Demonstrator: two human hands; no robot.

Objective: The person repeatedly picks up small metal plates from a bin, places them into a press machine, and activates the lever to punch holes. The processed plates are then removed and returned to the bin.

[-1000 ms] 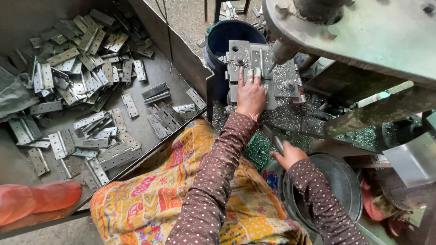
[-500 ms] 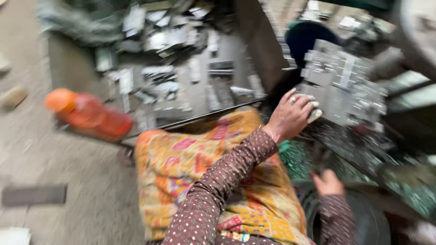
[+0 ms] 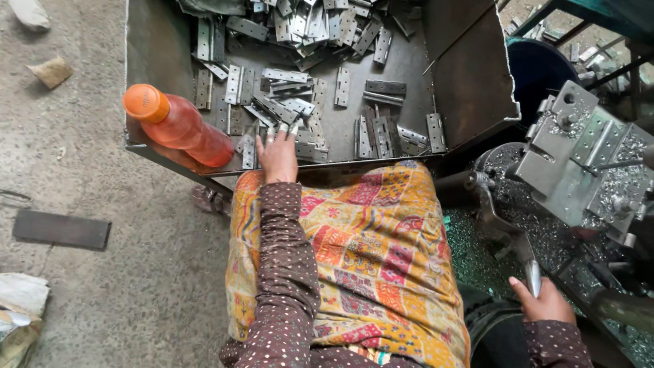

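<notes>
My left hand [image 3: 278,153] reaches into a grey metal tray [image 3: 470,88] with its fingers spread, the fingertips resting on flat steel hinge plates [image 3: 286,109] near the tray's front edge. Nothing is gripped in it. My right hand [image 3: 545,307] is at the lower right, closed around the shiny metal lever handle [image 3: 532,276] of a press machine. The machine's steel jig block [image 3: 579,163] sits to the right, dusted with metal shavings. A patterned orange and yellow cloth [image 3: 368,245] covers my lap between the two hands.
An orange plastic bottle [image 3: 177,126] lies against the tray's front left corner. Several more hinge plates [image 3: 320,20] are piled at the tray's back. A dark blue bucket [image 3: 538,68] stands behind the machine. A flat dark slab [image 3: 61,230] lies on the concrete floor at left.
My left hand has left the machine's jig block and swung left into the tray of hinge plates. The view has turned left with it. My right hand now grips the lever handle.
</notes>
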